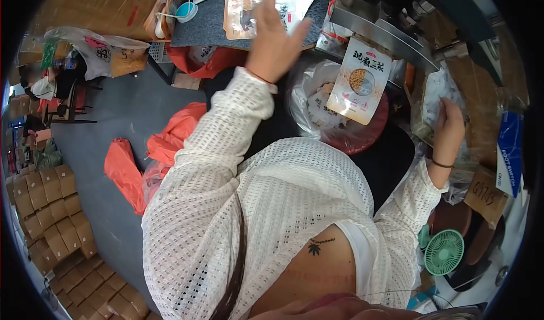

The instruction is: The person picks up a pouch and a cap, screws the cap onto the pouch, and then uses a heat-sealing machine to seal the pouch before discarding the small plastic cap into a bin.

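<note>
My left hand [276, 45] is over a fanned stack of printed pouches [239, 22] on the dark tabletop, thumb and fingers apart; whether it touches the top pouch is not clear. My right hand [449, 130] reaches to a box of small clear-white packets [433, 93], its fingers bent together at the packets and their tips hidden. Between my hands a white and tan pouch [362, 82] with a round window hangs at the edge of a metal machine [385, 34]. Below it, a red tub [374, 130] lined with clear plastic holds more pouches.
A blue cup [186, 11] sits at the table's back left. Red bags [124, 170] lie on the floor. Cartons [51, 201] are stacked far left, where another person [44, 87] sits. At right are a green fan [445, 252] and a foot switch box [509, 155].
</note>
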The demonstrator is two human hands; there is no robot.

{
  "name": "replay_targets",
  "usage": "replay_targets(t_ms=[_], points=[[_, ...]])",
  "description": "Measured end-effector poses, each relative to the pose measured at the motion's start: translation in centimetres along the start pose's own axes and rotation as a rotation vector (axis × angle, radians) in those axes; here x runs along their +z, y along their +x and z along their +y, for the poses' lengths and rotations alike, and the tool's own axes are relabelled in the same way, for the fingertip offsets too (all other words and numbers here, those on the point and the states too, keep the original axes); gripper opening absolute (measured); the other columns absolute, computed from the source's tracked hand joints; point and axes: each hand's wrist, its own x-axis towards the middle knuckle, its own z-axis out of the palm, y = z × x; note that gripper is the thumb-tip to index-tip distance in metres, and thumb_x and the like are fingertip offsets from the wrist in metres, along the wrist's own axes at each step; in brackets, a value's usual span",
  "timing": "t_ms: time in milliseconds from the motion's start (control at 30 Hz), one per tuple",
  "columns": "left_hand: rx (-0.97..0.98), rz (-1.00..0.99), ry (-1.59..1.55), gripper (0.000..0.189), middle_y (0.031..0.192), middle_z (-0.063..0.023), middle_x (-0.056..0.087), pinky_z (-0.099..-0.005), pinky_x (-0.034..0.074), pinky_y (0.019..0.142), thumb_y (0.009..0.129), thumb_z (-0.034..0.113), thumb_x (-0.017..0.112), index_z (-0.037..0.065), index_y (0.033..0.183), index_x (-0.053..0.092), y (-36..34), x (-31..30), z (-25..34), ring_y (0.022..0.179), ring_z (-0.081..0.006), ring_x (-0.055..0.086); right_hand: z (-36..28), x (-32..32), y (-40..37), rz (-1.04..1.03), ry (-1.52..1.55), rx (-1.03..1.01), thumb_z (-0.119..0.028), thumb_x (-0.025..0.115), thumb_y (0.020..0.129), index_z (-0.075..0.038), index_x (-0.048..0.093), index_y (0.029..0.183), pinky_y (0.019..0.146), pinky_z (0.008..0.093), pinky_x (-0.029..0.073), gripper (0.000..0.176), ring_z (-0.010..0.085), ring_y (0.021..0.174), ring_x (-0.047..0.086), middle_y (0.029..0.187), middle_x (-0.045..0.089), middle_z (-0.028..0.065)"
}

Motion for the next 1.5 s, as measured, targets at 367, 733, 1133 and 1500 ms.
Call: replay_targets(t_ms=[367, 733, 1133, 1500], points=[[-0.249, -0.575, -0.369, 0.015, 0.086, -0.0073, 0.072, -0.0282, 0.051, 0.072, 0.101, 0.013, 0.066, 0.001, 0.106, 0.073, -2.1, -4.6, 1.2, 0.079, -0.0124, 0.065, -1.6, -0.2, 0.9, 0.285, 0.135, 0.151, -0.015, 0.067, 0.100, -0.001, 0.072, 0.109, 0.076, 0.0346, 0.053, 0.018, 0.0257, 0.084, 0.070, 0.101, 0.073, 0.0141], [-0.595, -1.071, -0.912, 0.024, 0.091, -0.0034, 0.074, -0.0246, 0.053, 0.072, 0.096, 0.018, 0.076, -0.003, 0.107, 0.076, -4.9, -1.0, 9.3, 0.079, -0.0062, 0.064, -12.4, -3.0, 1.4, -0.137, 0.957, 0.068, -0.003, 0.071, 0.093, 0.001, 0.075, 0.104, 0.070, 0.0270, 0.050, 0.012, 0.0149, 0.081, 0.064, 0.095, 0.073, 0.0086], [-0.826, -1.432, -1.138, 0.032, 0.113, -0.0094, 0.074, -0.0304, 0.057, 0.090, 0.098, 0.016, 0.071, -0.003, 0.123, 0.068, -6.5, 0.7, 9.6, 0.098, -0.0132, 0.070, -7.0, -3.3, 1.0, -0.078, 1.128, 0.391, -0.009, 0.061, 0.103, 0.001, 0.068, 0.115, 0.068, 0.0243, 0.048, 0.018, 0.0144, 0.083, 0.063, 0.105, 0.071, 0.0084], [-0.940, -1.023, -1.298, 0.036, 0.116, -0.0138, 0.071, -0.0335, 0.058, 0.087, 0.097, 0.009, 0.072, -0.008, 0.127, 0.062, -1.9, 4.2, 5.7, 0.099, -0.0187, 0.070, -7.4, -1.7, -0.4, -0.048, 1.565, 0.572, -0.014, 0.058, 0.106, 0.003, 0.055, 0.128, 0.057, 0.0206, 0.038, 0.028, 0.0074, 0.079, 0.050, 0.111, 0.060, 0.0079]])
